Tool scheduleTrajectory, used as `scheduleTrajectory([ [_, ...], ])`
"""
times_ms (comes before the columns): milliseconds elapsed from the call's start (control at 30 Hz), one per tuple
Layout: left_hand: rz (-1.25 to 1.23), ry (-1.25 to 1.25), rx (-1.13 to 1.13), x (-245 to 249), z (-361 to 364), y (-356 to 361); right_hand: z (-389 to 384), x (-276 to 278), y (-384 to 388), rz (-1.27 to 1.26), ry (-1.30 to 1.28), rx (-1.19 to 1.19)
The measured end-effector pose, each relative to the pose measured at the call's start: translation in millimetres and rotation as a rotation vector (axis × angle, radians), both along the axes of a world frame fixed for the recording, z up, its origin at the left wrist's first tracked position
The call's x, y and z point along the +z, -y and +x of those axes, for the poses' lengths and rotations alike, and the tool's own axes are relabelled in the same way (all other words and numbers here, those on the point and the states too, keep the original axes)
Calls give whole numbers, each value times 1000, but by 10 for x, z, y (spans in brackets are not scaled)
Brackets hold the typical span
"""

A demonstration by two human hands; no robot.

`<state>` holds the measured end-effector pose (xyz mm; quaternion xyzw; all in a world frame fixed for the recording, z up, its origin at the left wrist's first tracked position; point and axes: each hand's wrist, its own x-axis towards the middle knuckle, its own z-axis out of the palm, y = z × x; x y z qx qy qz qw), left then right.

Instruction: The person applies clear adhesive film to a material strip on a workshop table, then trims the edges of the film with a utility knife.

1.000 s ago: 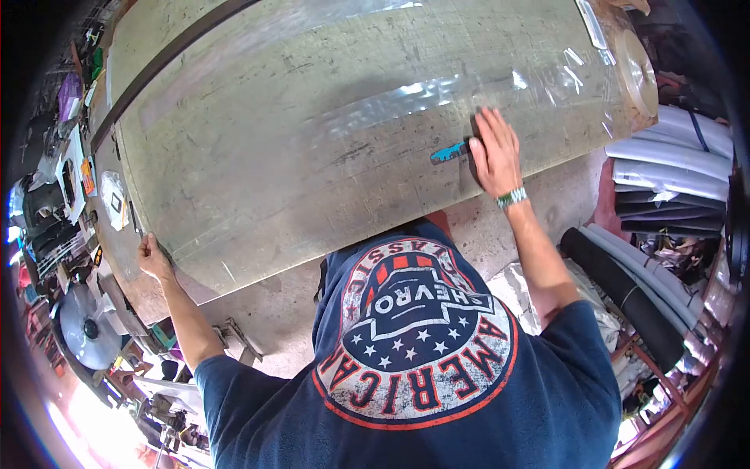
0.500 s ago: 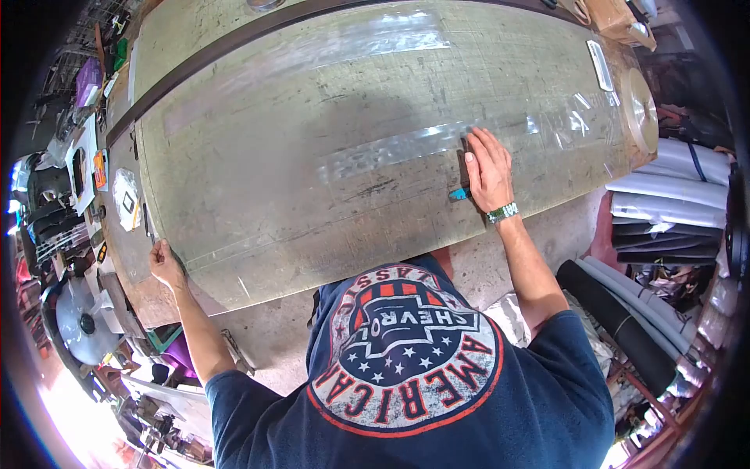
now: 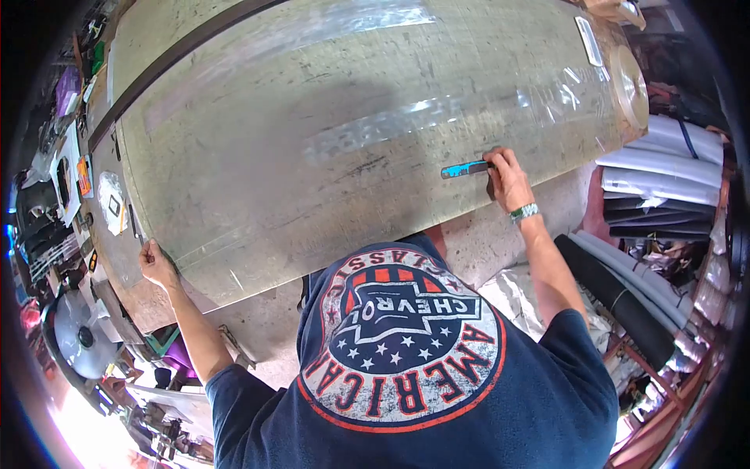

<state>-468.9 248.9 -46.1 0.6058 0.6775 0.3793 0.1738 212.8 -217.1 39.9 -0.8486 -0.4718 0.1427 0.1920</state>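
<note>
A large clear plastic sheet (image 3: 258,184) lies over the worn workbench, with shiny reflections across it. At its near left corner is my left hand (image 3: 158,266), fingers pinched together where the sheet's faint edges meet. My right hand (image 3: 509,181) is closed round one end of a flat, narrow tool (image 3: 464,169), blue with dark worn patches. The tool points left, low over the sheet near the bench's front edge. Its other end is hidden in my fingers.
A dark metal bar (image 3: 168,66) runs across the far left of the bench. At the right end lie a white-framed strip (image 3: 590,41) and a roll of tape (image 3: 627,86). Rolls of material (image 3: 664,168) are stacked on the right. A small plastic packet (image 3: 113,205) lies left.
My right hand has gone from lying flat on the sheet to gripping the blue tool, and has drawn back toward me. My left hand stays at the corner. The view has shifted slightly.
</note>
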Motion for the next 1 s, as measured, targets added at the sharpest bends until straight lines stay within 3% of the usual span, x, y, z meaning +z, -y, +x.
scheduleTrajectory([
  [133, 32, -37, -37, -29, -62, -39, 153, 134, 48, -66, -81, 33],
  [267, 9, -53, -20, -14, -72, -51, -36, 278, -63, 112, -440, -206],
  [300, -1, -31, -22, 0, -60, -49, -184, 217, -153, 365, -479, -246],
  [400, 14, -27, -32, -59, -122, -104, -229, -143, -140, 432, -673, -356],
  [433, 23, -14, -43, -60, -130, -111, -267, -184, -154, 419, -631, -388],
  [533, -30, -68, -42, -23, -170, -128, -312, -226, -161, 524, -17, -284],
  [567, -15, -44, -60, -33, -172, -134, -316, -229, -132, 457, 102, -318],
  [667, -5, -2, -66, -27, -143, -117, -454, -17, -192, 127, -366, -541],
  [700, -7, -2, -66, -28, -164, -115, -543, 40, -311, 148, -417, -516],
  [733, -10, 0, -66, -39, -191, -131, -639, -108, -416, 341, -452, -435],
  [767, -13, 3, -67, -56, -197, -137, -726, 68, -630, 358, -616, -400],
  [933, -19, -22, -65, -3, -150, -107, -778, -244, -1403, 679, -221, -70],
  [1000, -13, -27, -56, 1, -145, -89, -734, -337, -1468, 615, -206, -70],
])
